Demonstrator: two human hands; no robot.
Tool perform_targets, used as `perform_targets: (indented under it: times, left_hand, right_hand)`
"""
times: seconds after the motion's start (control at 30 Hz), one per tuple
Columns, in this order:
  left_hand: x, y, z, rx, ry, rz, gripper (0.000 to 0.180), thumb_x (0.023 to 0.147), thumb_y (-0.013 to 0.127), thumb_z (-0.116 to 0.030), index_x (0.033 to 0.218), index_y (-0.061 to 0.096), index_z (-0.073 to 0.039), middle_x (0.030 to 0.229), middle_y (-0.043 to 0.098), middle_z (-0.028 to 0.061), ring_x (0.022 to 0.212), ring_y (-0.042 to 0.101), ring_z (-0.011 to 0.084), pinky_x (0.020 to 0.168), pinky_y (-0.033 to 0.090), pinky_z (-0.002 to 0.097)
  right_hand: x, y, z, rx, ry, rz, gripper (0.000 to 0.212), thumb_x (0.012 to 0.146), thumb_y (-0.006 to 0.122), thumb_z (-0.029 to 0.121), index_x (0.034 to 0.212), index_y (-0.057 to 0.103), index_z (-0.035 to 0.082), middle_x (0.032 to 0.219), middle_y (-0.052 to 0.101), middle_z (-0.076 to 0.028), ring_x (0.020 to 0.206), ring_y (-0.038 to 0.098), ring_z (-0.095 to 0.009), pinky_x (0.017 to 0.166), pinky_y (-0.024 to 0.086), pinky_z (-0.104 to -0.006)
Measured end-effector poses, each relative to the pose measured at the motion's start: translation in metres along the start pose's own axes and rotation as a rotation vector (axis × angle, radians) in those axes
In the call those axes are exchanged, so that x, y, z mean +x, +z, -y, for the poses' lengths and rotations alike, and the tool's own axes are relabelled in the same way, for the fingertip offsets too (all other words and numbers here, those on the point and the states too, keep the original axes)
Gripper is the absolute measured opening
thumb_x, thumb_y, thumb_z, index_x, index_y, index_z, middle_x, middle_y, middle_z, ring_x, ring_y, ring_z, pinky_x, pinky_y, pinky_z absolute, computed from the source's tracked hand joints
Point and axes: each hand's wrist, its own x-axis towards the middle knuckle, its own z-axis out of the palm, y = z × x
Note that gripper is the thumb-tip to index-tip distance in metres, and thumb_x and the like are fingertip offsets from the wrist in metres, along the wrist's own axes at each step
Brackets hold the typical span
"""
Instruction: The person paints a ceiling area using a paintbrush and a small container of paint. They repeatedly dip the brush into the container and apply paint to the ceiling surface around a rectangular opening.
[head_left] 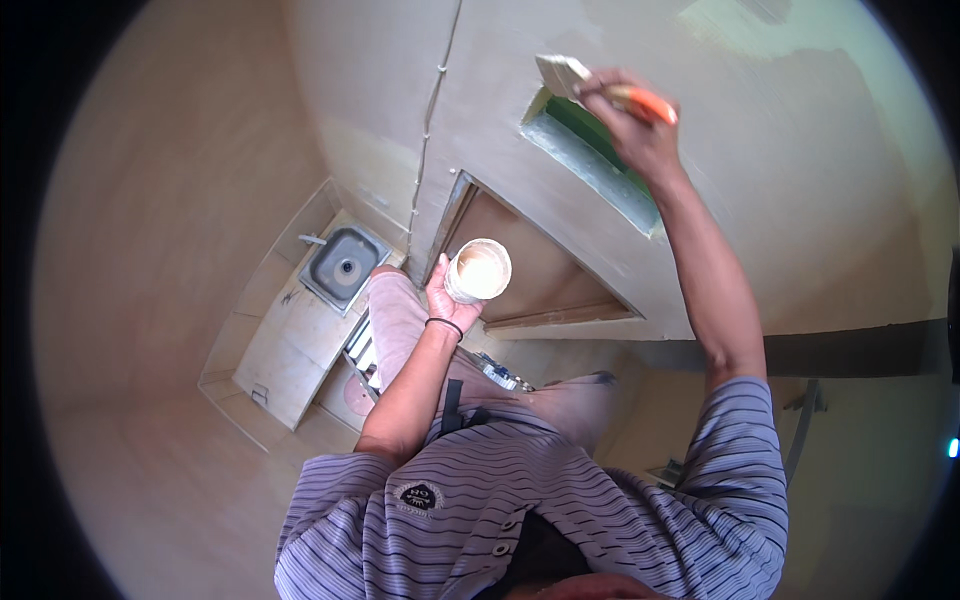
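Near to far, I log: one tub (478,272) in one left hand (453,303), fingers curled about its side; one brush (563,76), pinched in the fingers of one right hand (634,122), up by one recess (588,168), bristle contact unclear; one wall (770,190), patchily toned: painting partway, I judge, darker areas probably left; one sink (337,257), low.

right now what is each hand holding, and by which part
The left hand holds a cup by its outer side; the right hand holds a paintbrush by its handle.
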Motion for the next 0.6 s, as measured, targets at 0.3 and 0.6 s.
perform_targets:
  times: [0.3, 0.6]
  left_hand:
    - [-0.003, -0.002, -0.010, -0.046, 0.052, 0.032, 0.064, 0.088, 0.064, -0.060, 0.131, 0.060, -0.013, 0.132, 0.062, 0.0106, 0.123, 0.058, 0.0311, 0.103, 0.047, 0.0513]
    - [-0.010, 0.004, -0.010, -0.042, 0.038, 0.034, 0.060, 0.085, 0.070, -0.055, 0.124, 0.063, -0.009, 0.125, 0.066, 0.0095, 0.119, 0.061, 0.0289, 0.105, 0.046, 0.0480]
  right_hand:
    - [0.073, -0.012, -0.031, -0.487, -0.138, 0.054, 0.014, 0.083, 0.073, 0.012, 0.096, 0.072, 0.016, 0.089, 0.074, -0.001, 0.078, 0.071, -0.020, 0.073, 0.055, -0.0304]
    - [0.093, -0.048, 0.041, -0.876, -0.637, -0.201, 0.010, 0.077, 0.069, 0.014, 0.074, 0.060, 0.010, 0.079, 0.059, -0.010, 0.072, 0.060, -0.028, 0.060, 0.048, -0.0380]
